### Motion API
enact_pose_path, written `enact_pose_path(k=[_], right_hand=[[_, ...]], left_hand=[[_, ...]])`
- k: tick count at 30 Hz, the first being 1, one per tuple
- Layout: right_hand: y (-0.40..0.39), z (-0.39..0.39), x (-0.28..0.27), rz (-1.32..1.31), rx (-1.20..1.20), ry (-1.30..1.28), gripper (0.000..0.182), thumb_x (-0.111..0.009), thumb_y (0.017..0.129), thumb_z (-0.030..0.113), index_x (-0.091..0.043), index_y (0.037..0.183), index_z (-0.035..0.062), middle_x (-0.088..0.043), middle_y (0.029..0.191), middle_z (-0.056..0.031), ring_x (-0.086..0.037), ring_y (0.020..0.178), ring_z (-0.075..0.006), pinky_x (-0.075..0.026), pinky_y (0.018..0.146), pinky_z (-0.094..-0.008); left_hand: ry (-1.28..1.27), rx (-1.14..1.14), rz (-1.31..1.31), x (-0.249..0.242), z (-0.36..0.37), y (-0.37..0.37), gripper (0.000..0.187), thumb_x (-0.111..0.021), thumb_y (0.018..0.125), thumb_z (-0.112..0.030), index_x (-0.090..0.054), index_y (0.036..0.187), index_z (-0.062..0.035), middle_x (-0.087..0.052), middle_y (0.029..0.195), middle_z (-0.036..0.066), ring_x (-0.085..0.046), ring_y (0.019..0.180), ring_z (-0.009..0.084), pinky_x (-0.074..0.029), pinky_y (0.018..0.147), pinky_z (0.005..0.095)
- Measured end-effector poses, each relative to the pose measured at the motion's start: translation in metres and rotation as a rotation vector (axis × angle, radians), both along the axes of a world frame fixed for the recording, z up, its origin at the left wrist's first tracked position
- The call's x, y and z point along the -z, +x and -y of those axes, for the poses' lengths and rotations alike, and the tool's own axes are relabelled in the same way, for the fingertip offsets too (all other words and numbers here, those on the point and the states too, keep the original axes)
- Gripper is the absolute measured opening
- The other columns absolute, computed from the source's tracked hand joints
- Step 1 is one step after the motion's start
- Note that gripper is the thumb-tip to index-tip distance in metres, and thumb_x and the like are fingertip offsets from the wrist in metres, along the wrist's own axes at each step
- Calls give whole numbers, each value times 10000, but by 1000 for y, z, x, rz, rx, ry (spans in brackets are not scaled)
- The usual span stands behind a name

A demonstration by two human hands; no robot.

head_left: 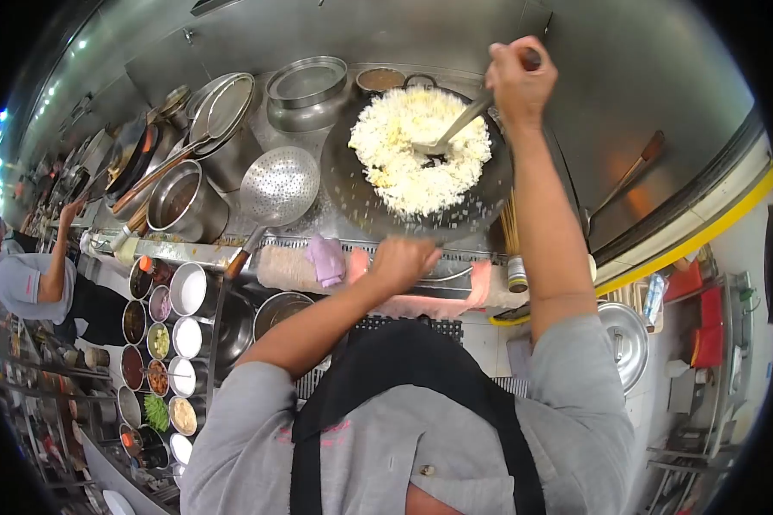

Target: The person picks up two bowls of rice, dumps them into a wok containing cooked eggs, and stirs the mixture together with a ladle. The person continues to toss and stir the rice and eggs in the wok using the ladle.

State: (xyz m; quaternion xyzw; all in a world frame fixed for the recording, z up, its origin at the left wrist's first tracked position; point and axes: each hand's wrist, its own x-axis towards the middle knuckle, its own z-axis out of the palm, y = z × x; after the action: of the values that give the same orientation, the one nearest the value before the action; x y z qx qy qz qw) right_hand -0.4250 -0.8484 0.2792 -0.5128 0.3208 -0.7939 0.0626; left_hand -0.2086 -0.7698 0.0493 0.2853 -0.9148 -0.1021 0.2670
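My right hand point(522, 84) is closed around the handle of a wok spatula point(457, 125), raised above the right side of the wok. The spatula's blade is down in a heap of fried rice point(421, 184), white with bits of yellow. The rice lies in a large dark wok point(352, 193), and loose grains are scattered along its near side. At the near edge of the wok, my left hand point(401, 264) is closed in a fist on its rim or handle; the exact grip is hidden under the fingers.
A perforated ladle point(280, 186), a lidded pot point(307, 83) and a steel pot point(186, 202) stand left of the wok. Ingredient tubs point(186, 336) line the lower left. A bamboo brush point(512, 245) and purple cloth point(325, 260) sit along the front edge. A co-worker point(34, 283) stands far left.
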Motion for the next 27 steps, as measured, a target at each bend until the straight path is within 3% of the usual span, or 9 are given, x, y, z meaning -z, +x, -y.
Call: enact_pose_path(k=[6, 8, 9, 13, 16, 18, 21, 24, 27], right_hand=[[29, -45, -59, 2, -62, -25, 235, -667, 845, -27, -487, 716, 52, -476, 568, 8, -460, 432, -74, -366, 391, -265], [28, -6, -17, 1, -4, 115, 230, -667, 847, -27, -491, 721, 51, -468, 577, 9, -455, 446, -78, -367, 402, -266], [11, 14, -2, -216, 223, 24, 221, -665, 847, -27, -500, 725, 55, -470, 585, 9, -450, 455, -78, -371, 412, -270], [-5, -10, -33, 59, -120, 21, 239, -677, 851, -27, -494, 729, 67, -437, 580, 24, -438, 446, -75, -369, 410, -269], [15, -47, -67, 40, -132, -19, 241, -682, 855, -28, -493, 736, 66, -421, 576, 24, -439, 444, -77, -371, 408, -268], [35, -44, -61, -1, -92, 20, 239, -675, 852, -24, -488, 738, 69, -436, 577, 16, -433, 432, -81, -372, 403, -270], [4, 22, -12, -167, 171, 9, 242, -666, 848, -18, -473, 730, 69, -447, 575, 14, -429, 430, -86, -363, 399, -269], [-10, 2, -33, 94, -91, 71, 242, -671, 850, -14, -480, 730, 73, -440, 571, 19, -430, 430, -84, -357, 392, -271], [4, -35, -66, 22, -192, 33, 239, -689, 849, -3, -495, 739, 82, -434, 570, 22, -426, 424, -80, -353, 385, -263]], left_hand=[[-30, 13, -33, -69, 50, -14, 378, -667, 905, -399, -650, 682, -95, -666, 663, 137, -646, 577, 357, -511, 546, 473], [-3, -37, -47, -37, 50, -21, 386, -659, 912, -396, -636, 675, -91, -660, 655, 144, -643, 578, 368, -510, 544, 472], [6, -59, -60, -26, 50, -26, 391, -655, 915, -394, -629, 671, -90, -657, 651, 148, -641, 579, 373, -510, 542, 472], [-23, 18, -3, -21, -2, 4, 379, -646, 920, -412, -660, 707, -99, -663, 659, 153, -646, 584, 375, -513, 547, 472], [-63, 41, 82, -56, 17, 0, 366, -634, 929, -417, -691, 747, -104, -672, 662, 149, -651, 571, 363, -516, 540, 478], [-55, -2, -70, -62, 56, -23, 396, -629, 934, -420, -670, 704, -100, -670, 657, 139, -649, 563, 349, -515, 535, 481], [12, -101, 30, -10, 52, -33, 419, -622, 936, -434, -662, 690, -98, -671, 661, 134, -651, 574, 345, -513, 539, 480], [14, 21, -73, -5, -3, 0, 433, -611, 941, -444, -661, 684, -99, -673, 666, 128, -653, 578, 339, -511, 538, 474], [-71, 22, 12, -58, 26, -8, 413, -621, 932, -434, -671, 691, -103, -669, 663, 129, -653, 583, 350, -509, 538, 470]])
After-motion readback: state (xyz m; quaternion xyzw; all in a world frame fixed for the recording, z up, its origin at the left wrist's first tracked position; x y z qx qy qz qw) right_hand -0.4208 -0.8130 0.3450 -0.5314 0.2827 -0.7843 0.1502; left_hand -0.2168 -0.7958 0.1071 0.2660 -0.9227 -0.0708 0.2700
